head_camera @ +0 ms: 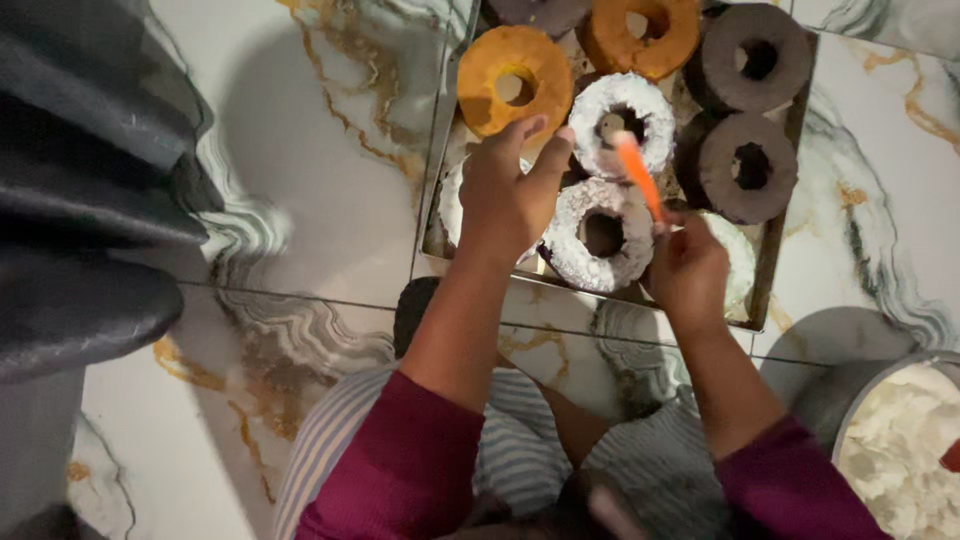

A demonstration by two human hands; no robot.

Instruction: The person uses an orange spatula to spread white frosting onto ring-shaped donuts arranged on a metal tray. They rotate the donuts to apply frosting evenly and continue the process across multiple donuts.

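White-coated ring cake (600,235) sits at the near edge of the metal tray (770,290), directly between the two hands. Right hand (688,270) is closed around the handle of an orange spatula (637,172); blade angles up and away from the fingers, tip over a second coated ring cake (622,120) just beyond the first. Left hand (505,195) is partly open, fingers spread and pressed down on a third white-coated cake (452,200) that shows only at its left edge past the knuckles; thumb and forefinger point toward the orange-brown ring cake (513,82). Can't tell if it actually grips that cake or just steadies it.

Progress, judged from the tray: the cakes near the fingers carry white coating, plus a pale one (737,262) partly hidden right of the right hand. Still bare: two orange-brown rings, the other (642,30) at the far edge, and two dark chocolate rings (750,55) (748,165) beyond the right fingertips. Roughly half coated, I'd say.

Metal bowl of white cream (900,450) sits well right of the right wrist. All on a marble-pattern floor (330,200).
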